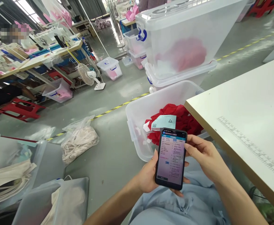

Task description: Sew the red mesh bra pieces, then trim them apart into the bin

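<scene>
A black smartphone (171, 161) with a lit screen showing a list of text is held upright in front of my lap. My left hand (148, 175) wraps round it from below and the left, with fingertips showing past its right edge. At the upper right edge of the phone, the thumb and fingers of my right hand (203, 154) grip its side. Just beyond the phone, a pale blue paper ticket (163, 122) with a QR code and a handwritten "62" rests against red fabric pieces (174, 110) in a clear plastic bin (139, 107).
A white table (249, 103) with a printed ruler scale stands at my right. Stacked lidded bins (176, 43) rise behind the open one. At left are tubs of cream fabric (8, 178), a bagged bundle (80, 143), a fan (90, 76) and a seated person (1, 93).
</scene>
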Demonstrator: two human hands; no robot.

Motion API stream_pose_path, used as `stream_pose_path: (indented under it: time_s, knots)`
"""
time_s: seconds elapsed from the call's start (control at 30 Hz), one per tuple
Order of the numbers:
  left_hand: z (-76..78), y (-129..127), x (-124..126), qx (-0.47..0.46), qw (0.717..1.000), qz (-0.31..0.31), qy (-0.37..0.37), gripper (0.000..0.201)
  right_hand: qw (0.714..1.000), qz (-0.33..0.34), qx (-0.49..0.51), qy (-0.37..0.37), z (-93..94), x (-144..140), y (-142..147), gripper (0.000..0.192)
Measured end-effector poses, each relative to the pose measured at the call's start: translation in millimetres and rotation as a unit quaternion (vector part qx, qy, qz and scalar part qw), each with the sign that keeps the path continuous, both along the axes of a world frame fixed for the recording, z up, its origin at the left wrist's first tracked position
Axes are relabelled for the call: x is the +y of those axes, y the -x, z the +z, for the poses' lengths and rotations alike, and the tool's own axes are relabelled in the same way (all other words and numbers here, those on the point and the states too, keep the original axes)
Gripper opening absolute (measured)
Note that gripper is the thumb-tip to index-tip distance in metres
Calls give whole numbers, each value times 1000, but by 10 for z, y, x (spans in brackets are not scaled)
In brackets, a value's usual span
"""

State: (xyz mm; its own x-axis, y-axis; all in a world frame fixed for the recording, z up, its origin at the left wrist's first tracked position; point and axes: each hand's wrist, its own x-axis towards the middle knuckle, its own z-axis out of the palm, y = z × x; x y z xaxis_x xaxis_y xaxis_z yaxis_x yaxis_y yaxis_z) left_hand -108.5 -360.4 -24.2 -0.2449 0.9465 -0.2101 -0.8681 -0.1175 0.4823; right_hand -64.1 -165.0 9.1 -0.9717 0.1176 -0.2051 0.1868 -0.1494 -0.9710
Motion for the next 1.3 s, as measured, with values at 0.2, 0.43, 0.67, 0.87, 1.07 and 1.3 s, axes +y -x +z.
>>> stream_pose_path:
  time_s: [0.2, 0.43, 0.67, 0.87, 1.07, 1.3]
  knots:
    - [43, -69, 25, 7, 1000, -3, -6, 78, 998, -47, 24, -46, 59, -6, -56, 26]
    - [80, -103, 32, 19, 1000, -15, 8, 83, 1000, -23, 17, 12, 47, 24, -147, 26]
    - [85, -134, 43, 23, 1000, -13, 4, 80, 1000, -18, 20, 2, 85, 25, -181, 24]
    - [57, -148, 43, 14, 1000, -11, -3, 80, 998, -38, 35, -42, 124, 1, -198, 27]
    - [68, -154, 48, 23, 1000, -14, 3, 82, 998, -42, -9, -41, 53, -33, -226, 29]
    - [61, -148, 51, 19, 1000, -11, 1, 80, 996, -60, 1, -59, 64, -51, -201, 18]
